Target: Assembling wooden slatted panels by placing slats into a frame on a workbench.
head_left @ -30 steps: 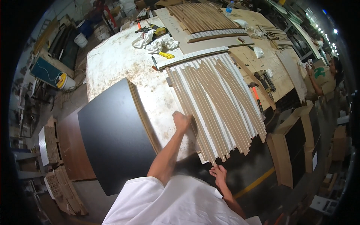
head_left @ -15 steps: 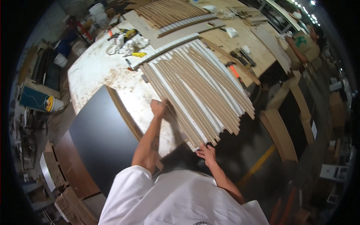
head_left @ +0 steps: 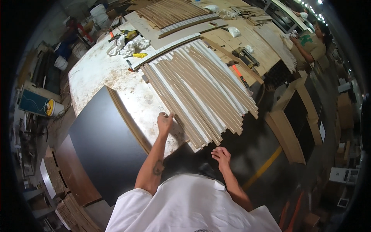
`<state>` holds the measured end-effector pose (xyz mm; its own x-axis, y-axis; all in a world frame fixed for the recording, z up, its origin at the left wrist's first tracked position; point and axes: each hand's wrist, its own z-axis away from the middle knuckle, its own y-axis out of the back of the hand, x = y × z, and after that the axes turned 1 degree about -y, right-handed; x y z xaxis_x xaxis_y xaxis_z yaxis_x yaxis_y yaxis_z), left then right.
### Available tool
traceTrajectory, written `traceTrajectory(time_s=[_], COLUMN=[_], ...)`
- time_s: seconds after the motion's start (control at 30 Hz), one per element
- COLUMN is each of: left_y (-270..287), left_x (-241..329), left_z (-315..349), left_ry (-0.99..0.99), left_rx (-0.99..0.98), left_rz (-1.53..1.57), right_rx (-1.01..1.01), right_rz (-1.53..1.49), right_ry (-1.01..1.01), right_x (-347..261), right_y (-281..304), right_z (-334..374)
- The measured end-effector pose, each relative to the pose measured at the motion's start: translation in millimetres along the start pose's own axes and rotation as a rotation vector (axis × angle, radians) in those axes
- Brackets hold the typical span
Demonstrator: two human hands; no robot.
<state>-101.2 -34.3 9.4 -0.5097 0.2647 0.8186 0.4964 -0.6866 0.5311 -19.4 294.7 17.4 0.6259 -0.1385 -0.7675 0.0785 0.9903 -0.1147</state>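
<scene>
Long narrow tan strips (head_left: 193, 83) lie side by side in a wide slanting layer, with white bands showing between some of them. Their near ends are uneven and reach past the table's edge. My left hand (head_left: 165, 123) is at the left side of the layer, thumb against or close to the outermost strip, fingers loosely bent and apart. Just off the near ends is my right hand (head_left: 222, 155), its fingers half curled, nothing visible in them. A bar with a pale ribbed top (head_left: 174, 50) runs along the strips' far ends.
A dark panel (head_left: 108, 143) leans at the table's left. An orange-handled hammer (head_left: 239, 73) and other tools lie right of the strips. More strips (head_left: 174, 13) are stacked at the far end. Cardboard (head_left: 288, 131) stands right; another person (head_left: 315, 46) is beyond.
My right hand has come away from the strips' near ends and moved slightly right. My left hand has slid a little nearer to me along the side. The strips' near ends look slightly more bunched.
</scene>
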Motion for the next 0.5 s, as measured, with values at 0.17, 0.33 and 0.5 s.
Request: traceTrajectory(time_s=[0.17,0.33,0.5], left_y=[-7.1,-7.8,-4.9], left_x=[17.7,17.7,6.1], left_z=[6.6,4.8,-4.4], left_ry=[-0.028,-0.053,-0.053], left_rx=[-0.034,-0.054,-0.003], left_rz=[-0.014,-0.011,0.020], right_rx=[-0.011,-0.006,-0.006], right_rz=[-0.151,-0.179,-0.099], right_ry=[-0.072,-0.075,0.011], right_x=[-18.6,-19.9,-36.2], right_y=[-9.0,-6.0,-9.0], right_z=[2.5,-5.7,20.6])
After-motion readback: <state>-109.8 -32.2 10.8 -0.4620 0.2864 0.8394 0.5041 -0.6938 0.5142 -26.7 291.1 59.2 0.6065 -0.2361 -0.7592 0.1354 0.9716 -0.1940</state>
